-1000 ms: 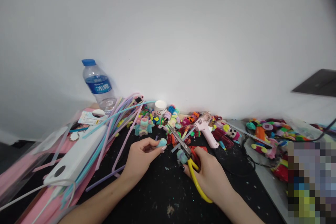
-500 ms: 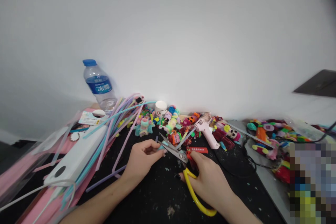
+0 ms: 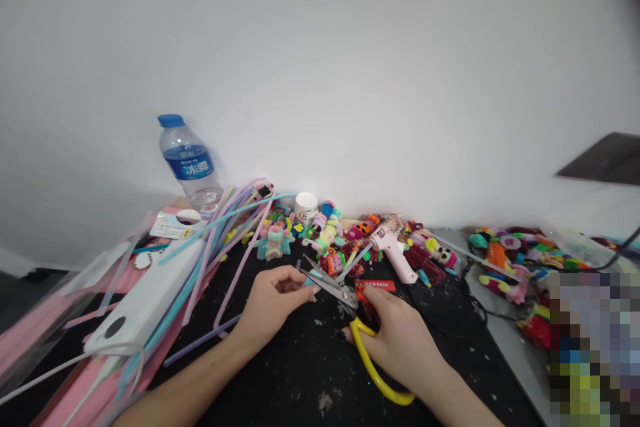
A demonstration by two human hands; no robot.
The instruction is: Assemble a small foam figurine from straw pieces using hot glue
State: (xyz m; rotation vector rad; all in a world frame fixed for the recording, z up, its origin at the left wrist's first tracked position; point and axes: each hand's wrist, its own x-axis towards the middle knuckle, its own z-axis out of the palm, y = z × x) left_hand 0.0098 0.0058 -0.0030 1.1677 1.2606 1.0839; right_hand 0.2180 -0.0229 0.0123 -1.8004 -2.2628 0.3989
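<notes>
My left hand (image 3: 267,307) is closed in a pinch on a small teal fuzzy piece (image 3: 313,275) over the black table (image 3: 295,373). Gripping the yellow-handled scissors (image 3: 367,353) is my right hand (image 3: 400,340). The scissor blades (image 3: 325,277) are spread apart with their tips at the teal piece, right by my left fingertips. Behind the blades lies a red label (image 3: 377,285) among small colourful craft figures.
A water bottle (image 3: 189,163) stands at the back left by a bundle of pastel pipe cleaners (image 3: 225,233) and a white box (image 3: 145,293). A pink glue gun (image 3: 393,247), a small white jar (image 3: 306,205) and heaps of colourful figures (image 3: 505,257) line the wall. A blurred patch covers the lower right.
The scissors swung from pointing up and away to pointing left at the teal piece in my left hand. A second teal lump that sat by the scissors is out of sight.
</notes>
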